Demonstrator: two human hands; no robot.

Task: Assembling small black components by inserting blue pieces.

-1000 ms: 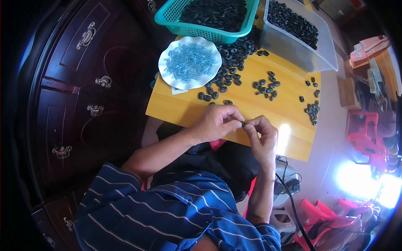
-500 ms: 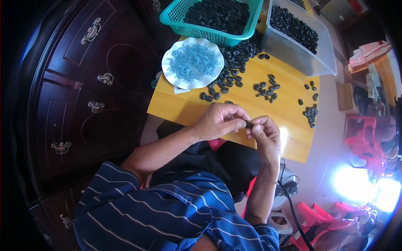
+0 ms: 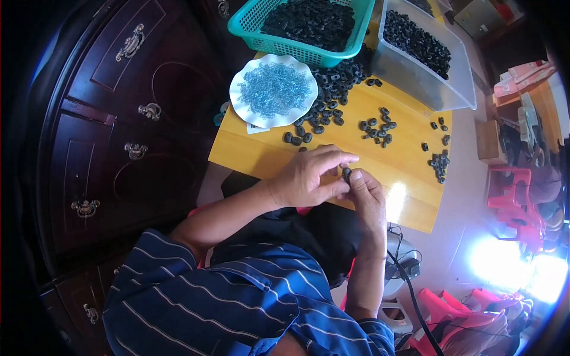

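Pinched in my right hand (image 3: 368, 193) is a small black plastic cord lock (image 3: 347, 174), held between thumb and fingers above the table's near edge. Close beside it is my left hand (image 3: 309, 176), its index finger stretched out over the piece and its thumb apart, just below. Whether the left fingertips touch the piece, I cannot tell. Ahead of my hands lies a loose cluster of similar black pieces (image 3: 378, 129). To the left, a white scalloped plate (image 3: 238, 113) holds a heap of tiny bluish, shiny pieces that look like springs (image 3: 274, 89).
Black pieces fill a green basket (image 3: 332, 57) and a clear plastic bin (image 3: 439, 95) at the table's far side, and a pile (image 3: 338, 77) spills between them. Another small group (image 3: 439, 163) lies by the right edge. A dark drawer cabinet (image 3: 113, 130) stands left; pink chairs (image 3: 442, 305) stand right.
My left index finger has lifted off the cord lock and straightened. My right hand has shifted slightly left and down, turning the piece more upright.
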